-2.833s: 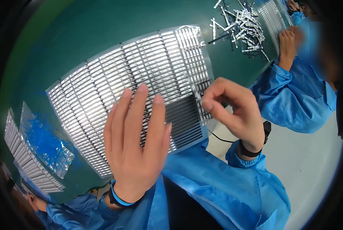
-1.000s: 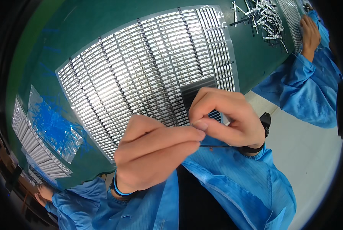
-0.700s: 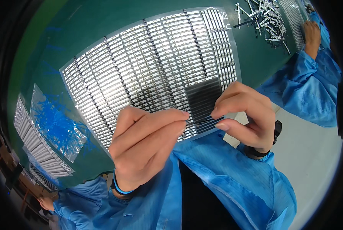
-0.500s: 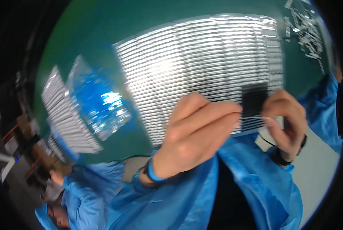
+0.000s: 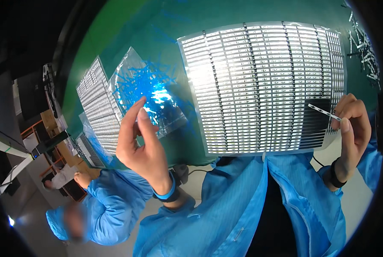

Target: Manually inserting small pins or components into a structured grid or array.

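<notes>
In front of me lies a large clear-backed sheet [image 5: 260,90] covered in rows of narrow white strips with black marks. Near its lower right is a dark bare patch [image 5: 314,124]. Over that corner, my right hand [image 5: 355,122] pinches one thin strip [image 5: 324,111] by its end, the free end pointing left. My left hand [image 5: 143,147] is off to the left, thumb and forefinger drawn together above a clear bag [image 5: 174,112] heaped with blue film slivers [image 5: 146,81]. Whether anything sits between those fingertips is too small to make out.
Loose strips [image 5: 365,53] lie scattered at the far right of the green table [image 5: 191,13]. Another sheet of strips [image 5: 99,100] rests left of the bag. A co-worker in blue [image 5: 114,205] sits at lower left; another blue sleeve [image 5: 369,167] shows at right.
My left hand has moved left from the sheet to above the bag. The right hand now holds a strip up in plain sight. The view has shifted, so the sheet sits farther right.
</notes>
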Motion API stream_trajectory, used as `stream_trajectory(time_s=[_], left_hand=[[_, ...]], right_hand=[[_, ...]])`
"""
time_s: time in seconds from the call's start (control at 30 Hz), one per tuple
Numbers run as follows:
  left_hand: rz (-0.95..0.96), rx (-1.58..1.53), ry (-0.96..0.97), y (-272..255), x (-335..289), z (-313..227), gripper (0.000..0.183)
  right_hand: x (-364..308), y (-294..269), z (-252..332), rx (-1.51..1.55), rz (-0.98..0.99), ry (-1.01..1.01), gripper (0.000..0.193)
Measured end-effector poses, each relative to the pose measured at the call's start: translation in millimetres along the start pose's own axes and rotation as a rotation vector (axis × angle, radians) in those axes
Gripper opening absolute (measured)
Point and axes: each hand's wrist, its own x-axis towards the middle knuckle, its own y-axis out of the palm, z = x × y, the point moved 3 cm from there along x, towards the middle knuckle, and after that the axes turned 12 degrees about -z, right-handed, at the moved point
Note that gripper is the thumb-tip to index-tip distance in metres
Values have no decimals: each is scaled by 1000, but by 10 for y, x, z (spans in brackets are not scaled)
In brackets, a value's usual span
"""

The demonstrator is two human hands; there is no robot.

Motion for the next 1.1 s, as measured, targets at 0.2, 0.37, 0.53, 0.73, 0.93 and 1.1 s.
stream_trajectory(time_s=[0.2, 0.37, 0.53, 0.73, 0.93, 1.1], left_hand=[[-46, 49, 62, 74, 14, 19, 35], [14, 4, 15, 67, 50, 44, 52], [276, -843, -55, -247, 152, -189, 52], [59, 262, 81, -116, 243, 190, 43], [41, 225, -11, -169, 115, 68, 45], [34, 197, 156, -63, 125, -33, 35]], right_hand=[[-16, -47, -24, -39, -44, 26, 17], [-34, -55, -59, -65, -56, 45, 17], [-62, -56, -98, -48, -59, 44, 16], [-63, -43, -134, -67, -53, 48, 12], [-58, -104, -140, -37, -33, 92, 12], [-68, -50, -23, 132, -159, 132, 15]])
